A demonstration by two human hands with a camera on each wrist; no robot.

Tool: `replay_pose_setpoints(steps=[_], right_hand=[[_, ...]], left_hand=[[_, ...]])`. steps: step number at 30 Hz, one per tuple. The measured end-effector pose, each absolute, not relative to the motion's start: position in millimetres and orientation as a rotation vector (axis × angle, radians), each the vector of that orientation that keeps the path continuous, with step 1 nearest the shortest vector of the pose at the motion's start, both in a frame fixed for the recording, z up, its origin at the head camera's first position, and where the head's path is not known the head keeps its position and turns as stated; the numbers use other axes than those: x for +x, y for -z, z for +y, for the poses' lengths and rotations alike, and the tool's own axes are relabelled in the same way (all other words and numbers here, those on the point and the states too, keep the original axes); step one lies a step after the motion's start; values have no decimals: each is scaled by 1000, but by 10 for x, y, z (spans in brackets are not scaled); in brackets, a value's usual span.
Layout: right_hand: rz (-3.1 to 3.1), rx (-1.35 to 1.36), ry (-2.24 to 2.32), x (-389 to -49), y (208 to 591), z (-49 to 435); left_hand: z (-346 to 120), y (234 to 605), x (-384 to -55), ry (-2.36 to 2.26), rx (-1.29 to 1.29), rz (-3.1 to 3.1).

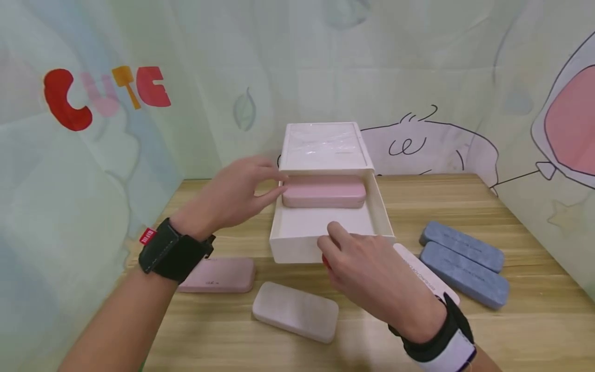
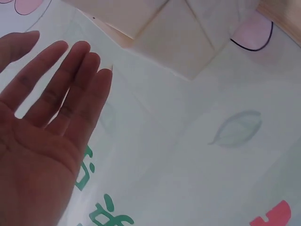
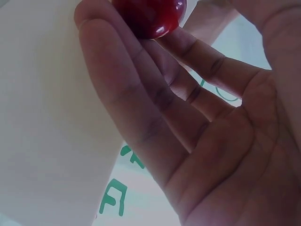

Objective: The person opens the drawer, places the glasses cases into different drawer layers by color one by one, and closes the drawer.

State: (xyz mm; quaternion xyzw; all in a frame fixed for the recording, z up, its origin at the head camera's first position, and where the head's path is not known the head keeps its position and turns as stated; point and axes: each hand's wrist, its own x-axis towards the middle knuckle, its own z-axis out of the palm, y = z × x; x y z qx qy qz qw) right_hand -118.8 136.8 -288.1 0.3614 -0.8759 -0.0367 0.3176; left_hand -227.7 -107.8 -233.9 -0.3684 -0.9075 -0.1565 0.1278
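Note:
A white box (image 1: 325,147) has its drawer (image 1: 297,251) pulled out toward me, with a pink glasses case (image 1: 324,194) lying across the back of it. My left hand (image 1: 241,188) is at the drawer's left side, its thumb and fingertips right by the case's left end. In the left wrist view its fingers (image 2: 80,99) are loosely extended and hold nothing. At the drawer's front, my right hand (image 1: 372,271) has its fingers hooked around a round, glossy red knob (image 3: 153,16). Most of that knob is hidden by the hand in the head view.
On the wooden table (image 1: 209,330), another pink case (image 1: 228,275) lies at left and a pale case (image 1: 296,311) at front centre. Two blue cases, one behind (image 1: 462,245) and one in front (image 1: 465,275), lie right. A white case (image 1: 425,274) is partly behind my right hand.

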Motion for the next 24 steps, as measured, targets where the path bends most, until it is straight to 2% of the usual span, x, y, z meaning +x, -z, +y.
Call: replay_pose_setpoints(steps=[24], right_hand=[[-2344, 952, 65, -1179, 2872, 1380]], left_hand=[[-1777, 2771, -2048, 451, -874, -2917]])
